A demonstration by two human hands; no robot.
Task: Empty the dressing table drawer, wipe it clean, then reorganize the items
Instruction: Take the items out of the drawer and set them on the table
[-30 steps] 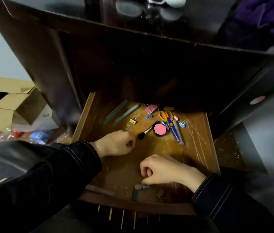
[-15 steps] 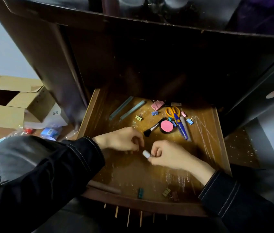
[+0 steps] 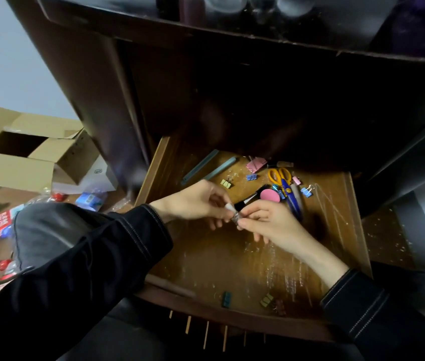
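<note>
Brings both hands together over the middle of the open drawer (image 3: 154,175): left hand (image 3: 195,201) pinching the white tip of a small piece (image 3: 235,217) from the left, right hand (image 3: 268,222) pinching its dark, glinting lower end from the right, remaining fingers loosely curled. Cannot tell what the small piece is. Holds it apparently clear of the drawer floor, long axis tilted from upper left to lower right, equally near either hand. Leaves most of the emptying undone, by the look of things: just behind the hands a black brush (image 3: 249,199) beside a round pink compact (image 3: 268,195). Further back, yellow-handled scissors (image 3: 283,182) with long axis running front to back, two grey-green strips (image 3: 206,168) slanting at back left, binder clips (image 3: 226,183) scattered between. Near the front edge, two more clips (image 3: 227,299), likely easier for the right hand. Finds no legible writing inside. On the floor at left, a bottle (image 3: 3,220) with a red label, print too small to read.
</note>
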